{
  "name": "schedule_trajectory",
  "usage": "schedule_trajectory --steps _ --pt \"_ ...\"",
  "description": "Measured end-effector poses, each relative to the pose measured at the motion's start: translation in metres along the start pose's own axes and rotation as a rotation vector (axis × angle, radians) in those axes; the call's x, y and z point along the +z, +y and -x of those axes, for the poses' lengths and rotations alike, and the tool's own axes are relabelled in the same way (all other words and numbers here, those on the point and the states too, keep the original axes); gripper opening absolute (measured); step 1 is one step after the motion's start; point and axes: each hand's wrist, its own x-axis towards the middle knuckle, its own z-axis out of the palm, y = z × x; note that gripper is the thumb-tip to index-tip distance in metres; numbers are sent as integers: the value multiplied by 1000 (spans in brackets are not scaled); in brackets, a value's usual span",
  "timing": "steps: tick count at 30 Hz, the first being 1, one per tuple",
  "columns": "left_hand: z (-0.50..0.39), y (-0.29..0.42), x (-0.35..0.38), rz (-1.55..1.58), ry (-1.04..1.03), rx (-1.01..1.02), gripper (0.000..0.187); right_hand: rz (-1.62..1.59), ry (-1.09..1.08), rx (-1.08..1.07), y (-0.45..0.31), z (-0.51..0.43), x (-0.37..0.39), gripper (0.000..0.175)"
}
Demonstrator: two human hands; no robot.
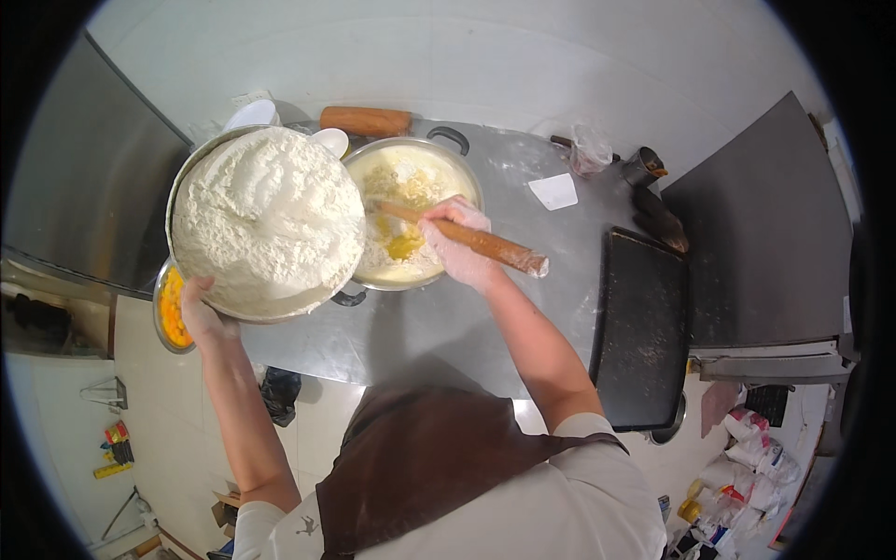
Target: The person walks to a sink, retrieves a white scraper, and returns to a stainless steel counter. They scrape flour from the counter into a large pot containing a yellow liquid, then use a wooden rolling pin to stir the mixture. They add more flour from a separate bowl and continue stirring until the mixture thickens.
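My left hand [208, 315] grips the near left rim of a large metal bowl [241, 312] heaped with white flour [269, 213]. That bowl is tilted, and its right side overlaps a wide metal pot [479, 183] with black handles. Inside the pot lies a pale mixture [371, 168] with flour and a yellow patch of what looks like egg or oil. A thick wooden rolling pin [507, 252] is in my right hand [458, 241]. Its far end dips into the mixture, and its near end points down to the right. Flour dusts my right hand.
A bowl of egg yolks [171, 308] stands at the left, partly under the flour bowl. A wooden roller [365, 121] and a small white bowl [332, 142] are at the back. On the right sit a white scraper [554, 192], a metal cup [640, 166] and a black baking tray [642, 329].
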Motion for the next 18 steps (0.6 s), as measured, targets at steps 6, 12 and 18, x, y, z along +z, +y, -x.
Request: schedule_trajectory --steps 6,12,18 --pt "6 1 2 -36 -15 29 57 163 19 36 -15 21 -24 9" --pt "4 0 3 -51 -6 -3 60 32 -1 -8 -27 43 -36 9" --pt "1 2 0 5 -3 -3 54 243 -9 57 -14 35 -49 9"
